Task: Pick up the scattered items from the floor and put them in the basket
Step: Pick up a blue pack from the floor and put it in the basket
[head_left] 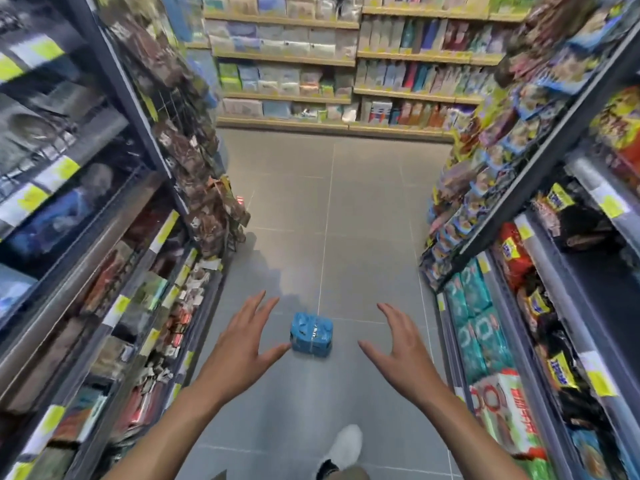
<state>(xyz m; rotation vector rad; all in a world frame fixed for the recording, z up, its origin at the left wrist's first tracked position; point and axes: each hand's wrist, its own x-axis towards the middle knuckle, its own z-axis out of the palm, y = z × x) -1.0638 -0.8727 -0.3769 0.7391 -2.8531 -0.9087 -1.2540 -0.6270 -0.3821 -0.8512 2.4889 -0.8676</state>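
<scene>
Store aisle, stocked shelves (114,237) both sides, grey tile floor (346,209). Left hand (239,337) and right hand (398,344) spread wide, fingers splayed, holding nothing, flanking the pack. Blue pack (311,335) lies on floor between them, roughly boxy, long axis unclear.

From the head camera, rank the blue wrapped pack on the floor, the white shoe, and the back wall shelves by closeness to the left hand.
1. Blue plastic-wrapped pack: on the grey floor just right of the open left hand, by its thumb.
2. White shoe: below and to the right, at the picture's bottom edge.
3. Wooden back wall shelves: across the aisle's far end, clearly farthest.
</scene>
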